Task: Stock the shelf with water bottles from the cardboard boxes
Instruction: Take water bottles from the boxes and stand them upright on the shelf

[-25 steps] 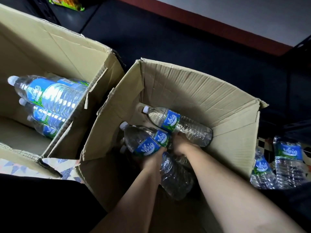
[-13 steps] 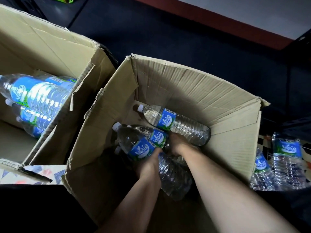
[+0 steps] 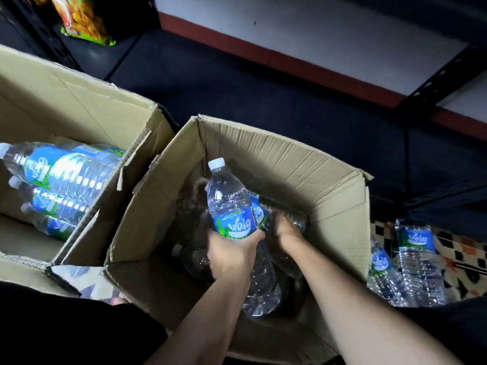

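My left hand (image 3: 232, 255) grips a clear water bottle (image 3: 228, 204) with a blue label, tilted up with its white cap toward the far wall of the middle cardboard box (image 3: 284, 156). My right hand (image 3: 287, 230) is deeper in the same box, closed on a second bottle (image 3: 284, 214) that lies across the box, mostly hidden. More bottles (image 3: 192, 256) lie dark in the box's bottom. The low dark shelf (image 3: 263, 90) runs behind the boxes.
A second open cardboard box (image 3: 79, 98) at the left holds several large bottles (image 3: 66, 172). Two bottles (image 3: 416, 262) stand on the patterned floor at the right. A black shelf upright (image 3: 437, 75) rises at the right. A snack bag (image 3: 81, 19) stands at the far left.
My left hand has raised its bottle out of the pile and tipped it upright, cap up. The right hand stays low on the other bottle. The camera has tilted up.
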### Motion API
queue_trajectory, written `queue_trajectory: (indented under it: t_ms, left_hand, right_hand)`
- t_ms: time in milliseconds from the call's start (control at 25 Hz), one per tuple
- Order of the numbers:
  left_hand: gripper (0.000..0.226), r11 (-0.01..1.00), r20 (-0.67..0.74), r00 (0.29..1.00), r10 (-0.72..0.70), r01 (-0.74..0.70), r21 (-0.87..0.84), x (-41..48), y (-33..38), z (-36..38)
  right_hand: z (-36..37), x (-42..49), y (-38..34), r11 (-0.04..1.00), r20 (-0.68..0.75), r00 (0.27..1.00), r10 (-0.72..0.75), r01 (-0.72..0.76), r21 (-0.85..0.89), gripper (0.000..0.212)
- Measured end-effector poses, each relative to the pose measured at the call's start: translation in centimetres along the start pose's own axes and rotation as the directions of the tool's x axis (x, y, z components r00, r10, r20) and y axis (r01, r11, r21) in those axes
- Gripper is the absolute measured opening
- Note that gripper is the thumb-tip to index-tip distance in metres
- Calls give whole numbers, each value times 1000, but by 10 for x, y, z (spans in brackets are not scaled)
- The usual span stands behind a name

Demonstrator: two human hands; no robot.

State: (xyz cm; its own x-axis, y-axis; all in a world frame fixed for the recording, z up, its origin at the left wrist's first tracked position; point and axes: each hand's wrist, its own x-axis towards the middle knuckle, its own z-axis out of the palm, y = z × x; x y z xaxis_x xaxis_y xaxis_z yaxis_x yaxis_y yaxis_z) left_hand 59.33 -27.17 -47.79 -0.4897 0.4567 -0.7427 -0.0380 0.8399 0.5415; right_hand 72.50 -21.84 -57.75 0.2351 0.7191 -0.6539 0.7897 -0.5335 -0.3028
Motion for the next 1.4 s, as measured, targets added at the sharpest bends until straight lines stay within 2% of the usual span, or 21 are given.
queue_trajectory:
  t_ms: [80,160,280,440,640,920,1200,1400]
  left_hand:
    - [72,991,8,991,130,-131,27,-8,8,-12]
    - [76,948,58,951,305,-309,75,-10,17,-27]
    - [78,854,90,863,496,-504,128,-11,30,-51]
    - [69,736,123,740,662,-672,83,-37,57,-74]
    - [61,575,107,571,814,-818,-2,-81,98,-91]
    - [66,359,-16,361,932,-930,-77,-148,183,-106]
    - [74,207,-80,211,974,-977,-57,-206,279,-109]
    - [75,160,-116,172,978,-982,-101,-231,341,-100]
  right_hand:
    - [-6,2,3,997,-61,998,18,-13,77,26]
    - [-18,-13,0,988,-118,992,45,-27,151,28]
    - [-47,-61,-12,980,-214,977,-14,55,189,55]
    - [-84,-126,-29,898,-304,952,-26,156,412,76]
    - [-129,-180,-50,725,-508,857,-89,405,557,82]
    - [-224,-229,-78,613,-752,638,-166,664,428,74]
    - [-319,-260,-117,586,-873,461,-163,756,290,66]
    - [-379,-270,-144,584,-933,320,-163,794,170,57]
